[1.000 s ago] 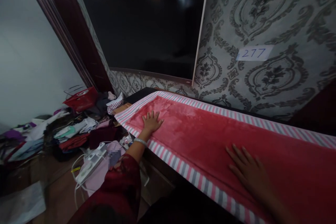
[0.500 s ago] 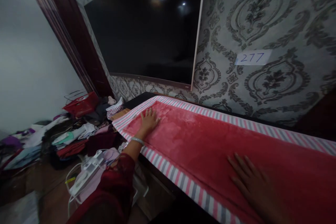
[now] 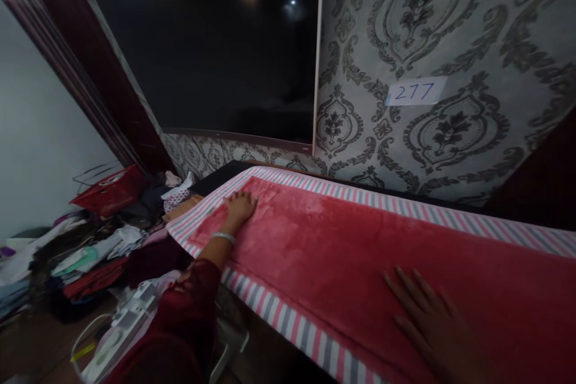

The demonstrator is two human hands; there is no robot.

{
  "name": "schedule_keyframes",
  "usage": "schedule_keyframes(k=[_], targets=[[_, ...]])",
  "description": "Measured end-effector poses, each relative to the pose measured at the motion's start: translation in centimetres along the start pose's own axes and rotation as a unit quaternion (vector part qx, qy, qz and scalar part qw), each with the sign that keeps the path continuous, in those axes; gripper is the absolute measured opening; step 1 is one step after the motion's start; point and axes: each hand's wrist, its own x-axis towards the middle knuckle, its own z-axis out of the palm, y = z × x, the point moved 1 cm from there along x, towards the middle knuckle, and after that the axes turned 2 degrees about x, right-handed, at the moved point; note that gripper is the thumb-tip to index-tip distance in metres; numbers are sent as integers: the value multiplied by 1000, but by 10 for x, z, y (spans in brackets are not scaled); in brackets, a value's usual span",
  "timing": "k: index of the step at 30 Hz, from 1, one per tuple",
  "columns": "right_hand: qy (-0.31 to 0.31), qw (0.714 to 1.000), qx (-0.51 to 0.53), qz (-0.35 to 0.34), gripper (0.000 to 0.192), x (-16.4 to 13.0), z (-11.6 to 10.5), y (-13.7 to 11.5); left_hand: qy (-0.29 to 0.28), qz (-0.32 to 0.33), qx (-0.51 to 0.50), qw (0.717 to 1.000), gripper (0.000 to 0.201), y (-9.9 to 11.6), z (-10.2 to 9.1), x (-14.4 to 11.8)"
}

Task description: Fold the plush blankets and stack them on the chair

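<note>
Both hands lying flat on a red blanket (image 3: 342, 246)
Left hand (image 3: 238, 207) and right hand (image 3: 432, 324) are resting spread, palms down, well apart.

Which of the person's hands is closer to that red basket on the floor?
Left. The left hand lies flat near the blanket's far end, the end nearest the red basket. The right hand rests flat much farther along the blanket, well away from the basket.

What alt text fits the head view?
Both hands press flat on a red blanket with striped borders: left hand near its far end, right hand nearer. A dark screen hangs on patterned wallpaper; clothes lie heaped at left.
</note>
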Motion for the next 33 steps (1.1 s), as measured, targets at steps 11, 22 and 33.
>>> schedule_keyframes(k=[11, 22, 33], targets=[[-47, 999, 2, 10, 59, -3, -9, 0, -97, 60, -20, 993, 68, 31, 14, 82], [-31, 991, 129, 34, 57, 24, -53, 11, -96, 46, 3, 994, 67, 49, -4, 81], [-101, 977, -64, 179, 61, 110, -42, 69, -88, 346, -79, 931, 68, 201, 1, -14]])
